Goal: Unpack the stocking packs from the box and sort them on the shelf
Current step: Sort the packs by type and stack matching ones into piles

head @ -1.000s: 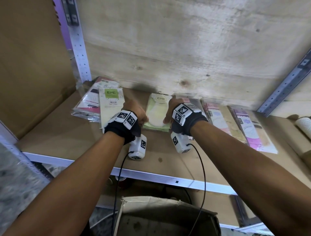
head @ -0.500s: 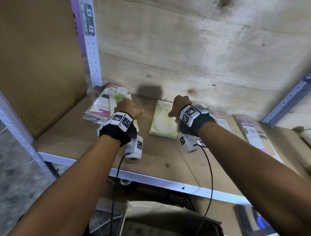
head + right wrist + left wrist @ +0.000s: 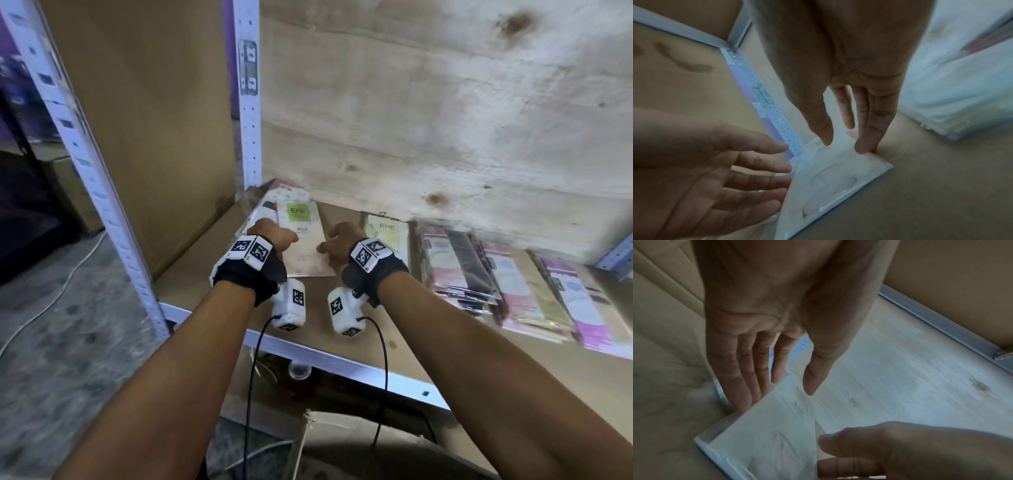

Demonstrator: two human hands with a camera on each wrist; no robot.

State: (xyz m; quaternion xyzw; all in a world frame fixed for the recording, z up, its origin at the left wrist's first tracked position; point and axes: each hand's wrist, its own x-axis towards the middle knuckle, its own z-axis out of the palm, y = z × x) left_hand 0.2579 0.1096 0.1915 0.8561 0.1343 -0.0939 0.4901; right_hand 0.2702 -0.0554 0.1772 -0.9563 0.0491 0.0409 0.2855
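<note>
both hands (image 3: 274,236) now flank left pack (image 3: 303,240)

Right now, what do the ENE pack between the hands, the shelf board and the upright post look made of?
ENE pack: glossy clear plastic film, probably over a printed card insert; it glints at the edges in the wrist views.
Shelf board: matte brown pressed board, likely hardboard or MDF; no grain shows.
Upright post: light painted metal, judging by its punched holes.
</note>
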